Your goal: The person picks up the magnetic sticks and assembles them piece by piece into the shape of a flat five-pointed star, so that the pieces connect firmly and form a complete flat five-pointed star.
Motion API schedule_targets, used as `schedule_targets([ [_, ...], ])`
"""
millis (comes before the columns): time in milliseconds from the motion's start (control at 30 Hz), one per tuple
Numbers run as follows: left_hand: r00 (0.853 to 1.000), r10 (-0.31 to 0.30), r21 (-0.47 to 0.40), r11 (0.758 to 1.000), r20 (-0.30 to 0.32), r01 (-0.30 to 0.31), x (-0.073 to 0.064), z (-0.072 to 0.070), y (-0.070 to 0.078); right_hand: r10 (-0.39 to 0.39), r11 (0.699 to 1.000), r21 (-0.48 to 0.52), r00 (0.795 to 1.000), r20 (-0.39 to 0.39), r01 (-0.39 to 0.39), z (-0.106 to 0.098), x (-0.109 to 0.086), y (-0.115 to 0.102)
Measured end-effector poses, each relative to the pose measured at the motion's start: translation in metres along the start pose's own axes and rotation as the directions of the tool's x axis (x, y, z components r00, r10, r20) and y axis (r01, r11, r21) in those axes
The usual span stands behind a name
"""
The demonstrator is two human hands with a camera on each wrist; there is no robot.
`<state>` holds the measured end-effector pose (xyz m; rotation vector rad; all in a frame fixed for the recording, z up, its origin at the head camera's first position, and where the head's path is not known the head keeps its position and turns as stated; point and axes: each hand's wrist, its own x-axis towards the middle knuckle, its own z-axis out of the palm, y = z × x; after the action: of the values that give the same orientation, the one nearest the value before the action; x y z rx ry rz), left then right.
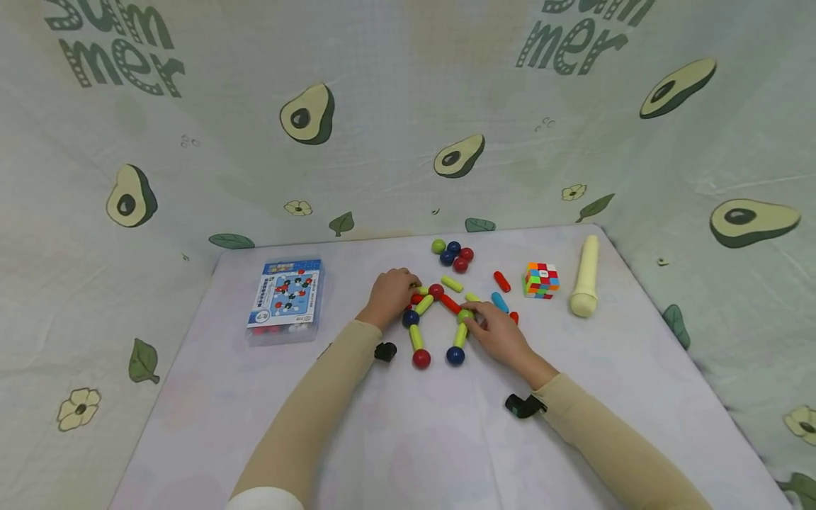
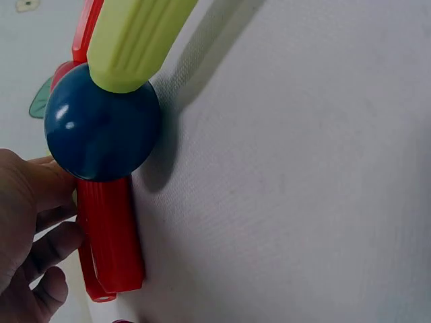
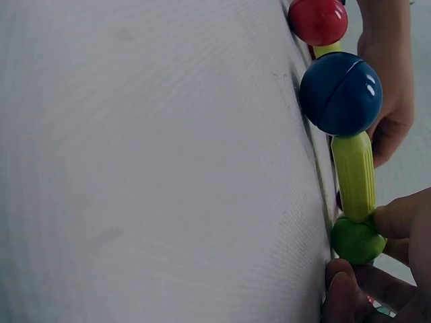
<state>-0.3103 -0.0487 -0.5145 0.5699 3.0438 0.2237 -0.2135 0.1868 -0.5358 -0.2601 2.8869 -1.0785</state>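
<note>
A figure of coloured balls and rods lies on the table. Its top is a red ball [image 1: 436,290]; a red rod [image 1: 450,303] runs from it to a green ball [image 1: 465,316], which my right hand [image 1: 500,336] pinches between thumb and fingers. Below hangs a yellow-green rod [image 3: 354,176] ending in a blue ball [image 3: 341,94]. My left hand [image 1: 392,294] holds a yellow-green stick [image 1: 421,290] beside the top ball, its grip partly hidden. Another blue ball [image 2: 102,122] and red rods [image 2: 113,235] are close to the left fingers. The left leg ends in a red ball [image 1: 421,358].
Loose balls [image 1: 454,246] gather at the back. Beyond the right hand lie a blue rod [image 1: 500,302] and a red stick [image 1: 501,281]. Further right are a puzzle cube [image 1: 542,280] and a cream-coloured baton-shaped object [image 1: 585,276]. A plastic box [image 1: 285,301] lies at the left.
</note>
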Motion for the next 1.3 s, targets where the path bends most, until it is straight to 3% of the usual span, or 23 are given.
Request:
schedule_targets([
  [200,1.000,0.000,-0.001,1.000,-0.003,0.000,0.000,0.001,-0.001,0.006,1.000,-0.006,1.000,0.001,-0.006,0.001,0.000,-0.001],
  [633,0.999,0.007,0.108,0.994,-0.051,-0.001,-0.001,0.000,0.006,0.016,1.000,-0.017,1.000,0.002,-0.016,0.002,0.001,-0.001],
  [867,0.997,-0.006,0.145,0.989,-0.073,0.016,-0.003,-0.001,0.003,0.014,1.000,-0.013,1.000,0.007,-0.014,0.001,-0.001,-0.002],
  [1067,0.995,-0.018,0.069,0.997,-0.097,0.025,-0.007,-0.001,-0.001,0.015,1.000,-0.007,1.000,0.002,-0.015,0.000,0.000,-0.002],
  [1300,0.991,-0.010,-0.051,0.999,-0.137,0.003,-0.022,-0.001,0.000,0.002,1.000,-0.008,1.000,-0.004,-0.002,-0.002,-0.003,-0.002],
])
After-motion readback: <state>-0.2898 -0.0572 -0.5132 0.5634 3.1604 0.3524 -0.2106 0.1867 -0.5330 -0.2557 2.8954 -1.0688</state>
